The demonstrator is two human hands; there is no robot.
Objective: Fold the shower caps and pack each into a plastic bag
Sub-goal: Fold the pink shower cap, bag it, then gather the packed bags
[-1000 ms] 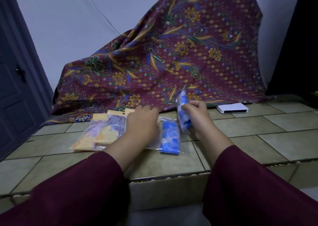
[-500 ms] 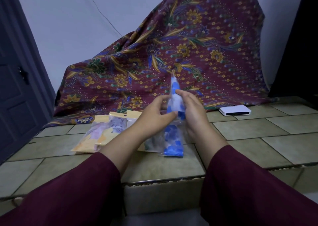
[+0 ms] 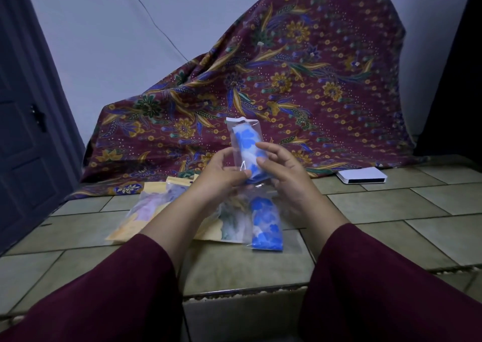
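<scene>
Raised from beside the packets on the tiled ledge a second ago, the clear plastic bag with a folded blue-and-white floral shower cap inside (image 3: pixel 247 150) now stands nearly upright in the air between both hands, in front of the maroon batik cloth (image 3: pixel 300 81) draped at the back of the ledge. Left hand (image 3: pixel 221 174): fingers curled about the bag's lower left edge, thumb pressed on its front face. Right hand (image 3: pixel 283 171): fingers curled round the right side, fingertips (image 3: pixel 262 147) lying across the cap. Bag mouth uppermost, with a strip of unfilled plastic above the cap; whether it is sealed cannot be told.

Directly below the hands, near the front edge of the tiled ledge (image 3: pixel 391 224), lies a second blue-and-white bagged cap (image 3: pixel 266 227); to its left, partly hidden by the left forearm, a green-patterned packet (image 3: pixel 232 219) and a pale purple-and-yellow packet (image 3: pixel 148 206). White flat box (image 3: pixel 361 175) rests towards the back right of the ledge, touching the hem of the cloth.

Step judged in hand: settling the cap in its bag and closing it. To do it well, the cap would be pressed down towards the bottom so trapped air escapes upward, the fold kept flat under the right fingers, and the unfilled top strip smoothed before folding or sealing. Thin film is likely to crease or slip, so a light, even pinch suits it.
</scene>
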